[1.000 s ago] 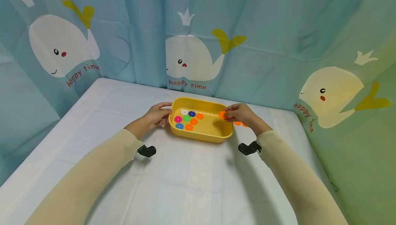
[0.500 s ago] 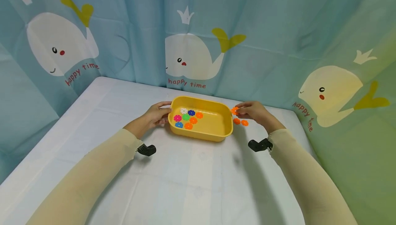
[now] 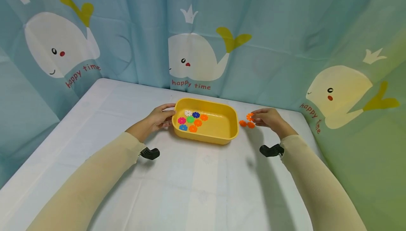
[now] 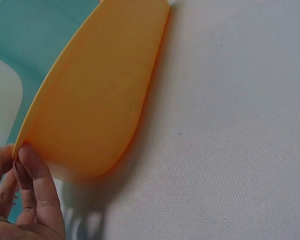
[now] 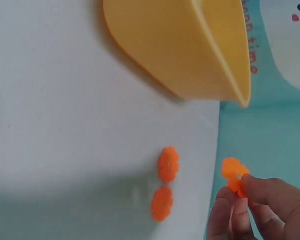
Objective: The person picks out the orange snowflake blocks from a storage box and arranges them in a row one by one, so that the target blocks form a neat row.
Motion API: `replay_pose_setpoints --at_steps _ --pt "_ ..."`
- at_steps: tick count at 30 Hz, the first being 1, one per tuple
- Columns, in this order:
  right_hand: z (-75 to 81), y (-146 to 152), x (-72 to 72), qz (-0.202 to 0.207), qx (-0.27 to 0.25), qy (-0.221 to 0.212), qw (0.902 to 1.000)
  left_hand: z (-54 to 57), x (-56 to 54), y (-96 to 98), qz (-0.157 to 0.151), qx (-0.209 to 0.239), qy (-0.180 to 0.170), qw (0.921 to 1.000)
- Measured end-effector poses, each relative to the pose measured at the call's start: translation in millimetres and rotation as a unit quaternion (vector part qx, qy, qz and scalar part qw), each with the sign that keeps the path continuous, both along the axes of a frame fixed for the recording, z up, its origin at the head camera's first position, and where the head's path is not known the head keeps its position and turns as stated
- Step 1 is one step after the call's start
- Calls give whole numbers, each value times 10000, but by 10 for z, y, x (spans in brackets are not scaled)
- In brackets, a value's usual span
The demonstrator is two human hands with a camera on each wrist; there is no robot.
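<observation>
My left hand [image 3: 158,118] pinches the rim of a yellow plastic basin [image 3: 219,100] at its left end; in the left wrist view, thumb and fingers sit on either side of that rim [image 4: 37,100]. My right hand [image 3: 269,118] is beyond the basin's right end, pinching an orange flower-shaped disc [image 5: 231,167] between thumb and fingertips, raised above the table. Two more orange discs [image 5: 168,164] lie side by side on the tabletop below it. Inside the basin, toward the left, are several such discs: white [image 3: 188,113], dark blue [image 3: 196,115], pink [image 3: 182,120], green [image 3: 190,119], light blue [image 3: 183,127] and orange [image 3: 198,122].
The basin stands on a white-covered table [image 3: 190,181] near its back edge. A blue curtain [image 3: 269,30] with whale prints hangs right behind and along both sides. Black camera mounts [image 3: 150,153] stick out from both wrists.
My right hand has carried the orange disc from over the basin's right end out to the right, above the two discs on the table. My left hand stays on the rim.
</observation>
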State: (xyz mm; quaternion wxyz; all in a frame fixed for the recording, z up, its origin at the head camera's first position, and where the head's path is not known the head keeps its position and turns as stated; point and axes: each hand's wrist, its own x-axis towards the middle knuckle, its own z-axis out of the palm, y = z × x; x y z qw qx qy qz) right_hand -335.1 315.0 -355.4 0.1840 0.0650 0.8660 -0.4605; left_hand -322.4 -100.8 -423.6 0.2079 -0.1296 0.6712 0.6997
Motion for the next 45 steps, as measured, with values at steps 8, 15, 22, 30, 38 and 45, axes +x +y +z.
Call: replay_pose_setpoints --at_steps 8,15,22,30,38,45 --pt "-53 151 20 -317 -72 -161 9993 29 14 4 11 -7 13 10000" --pt "-113 281 26 -493 -285 -316 9979 9 9 10 14 -22 -3 10000" --pt "-155 371 22 -758 -630 -453 9941 14 -7 21 -1 -71 28 10000" --pt "-241 468 51 -1017 -810 -586 9898 3 -9 24 -43 -40 61 10000" --pt "-357 543 56 -985 -722 -604 9907 -27 6 3 -67 -52 24 10000" --pt "-396 534 22 -1066 -788 -673 9889 -19 -4 -17 -18 -61 41 10000"
